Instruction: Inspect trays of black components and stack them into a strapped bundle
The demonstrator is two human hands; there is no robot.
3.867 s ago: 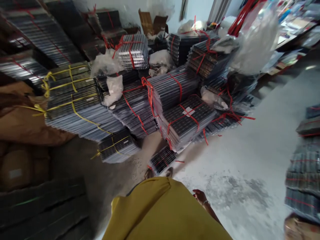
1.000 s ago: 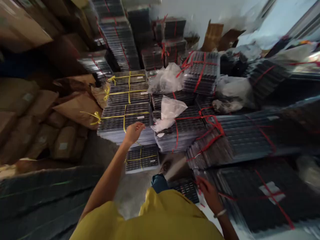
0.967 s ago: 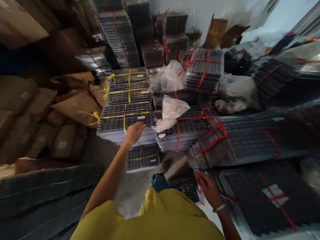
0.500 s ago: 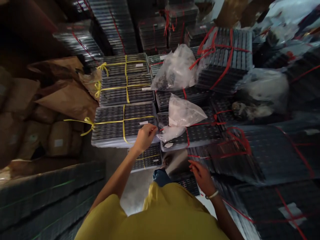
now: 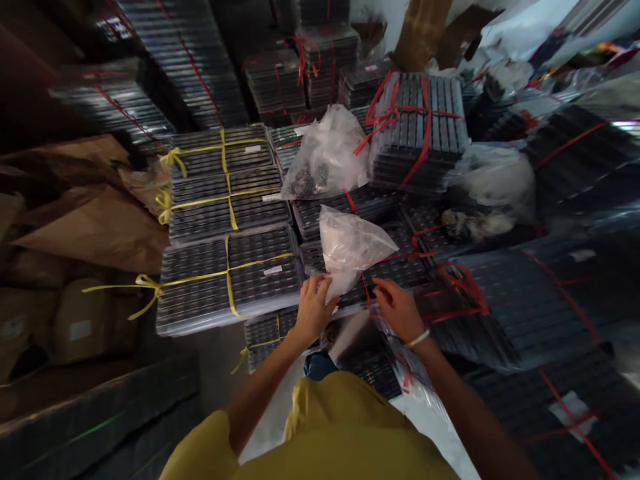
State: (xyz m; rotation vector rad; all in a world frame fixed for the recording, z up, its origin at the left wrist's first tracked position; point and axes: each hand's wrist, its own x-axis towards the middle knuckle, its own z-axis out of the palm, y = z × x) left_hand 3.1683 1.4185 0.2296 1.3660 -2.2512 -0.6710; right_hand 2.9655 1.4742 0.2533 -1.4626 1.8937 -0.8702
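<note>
I stand over piles of bundled black trays. My left hand (image 5: 313, 308) touches the lower corner of a small clear plastic bag (image 5: 353, 243) that lies on a red-tied tray bundle (image 5: 400, 267). Whether its fingers grip the bag I cannot tell. My right hand (image 5: 397, 308), with a bangle on the wrist, hovers over the front edge of the same bundle, fingers apart and holding nothing. To the left of my hands lies a yellow-tied tray bundle (image 5: 225, 277).
A bigger clear bag (image 5: 327, 157) with dark bits sits further back. More red-tied stacks (image 5: 417, 130) rise behind and to the right. Brown paper sacks (image 5: 90, 227) lie at the left. A small yellow-tied bundle (image 5: 263, 333) rests on the floor near my feet.
I have walked up to the piles and leaned in. My left hand moved right from the yellow-tied bundle to the small bag's corner. My right hand rose to the red-tied bundle's edge.
</note>
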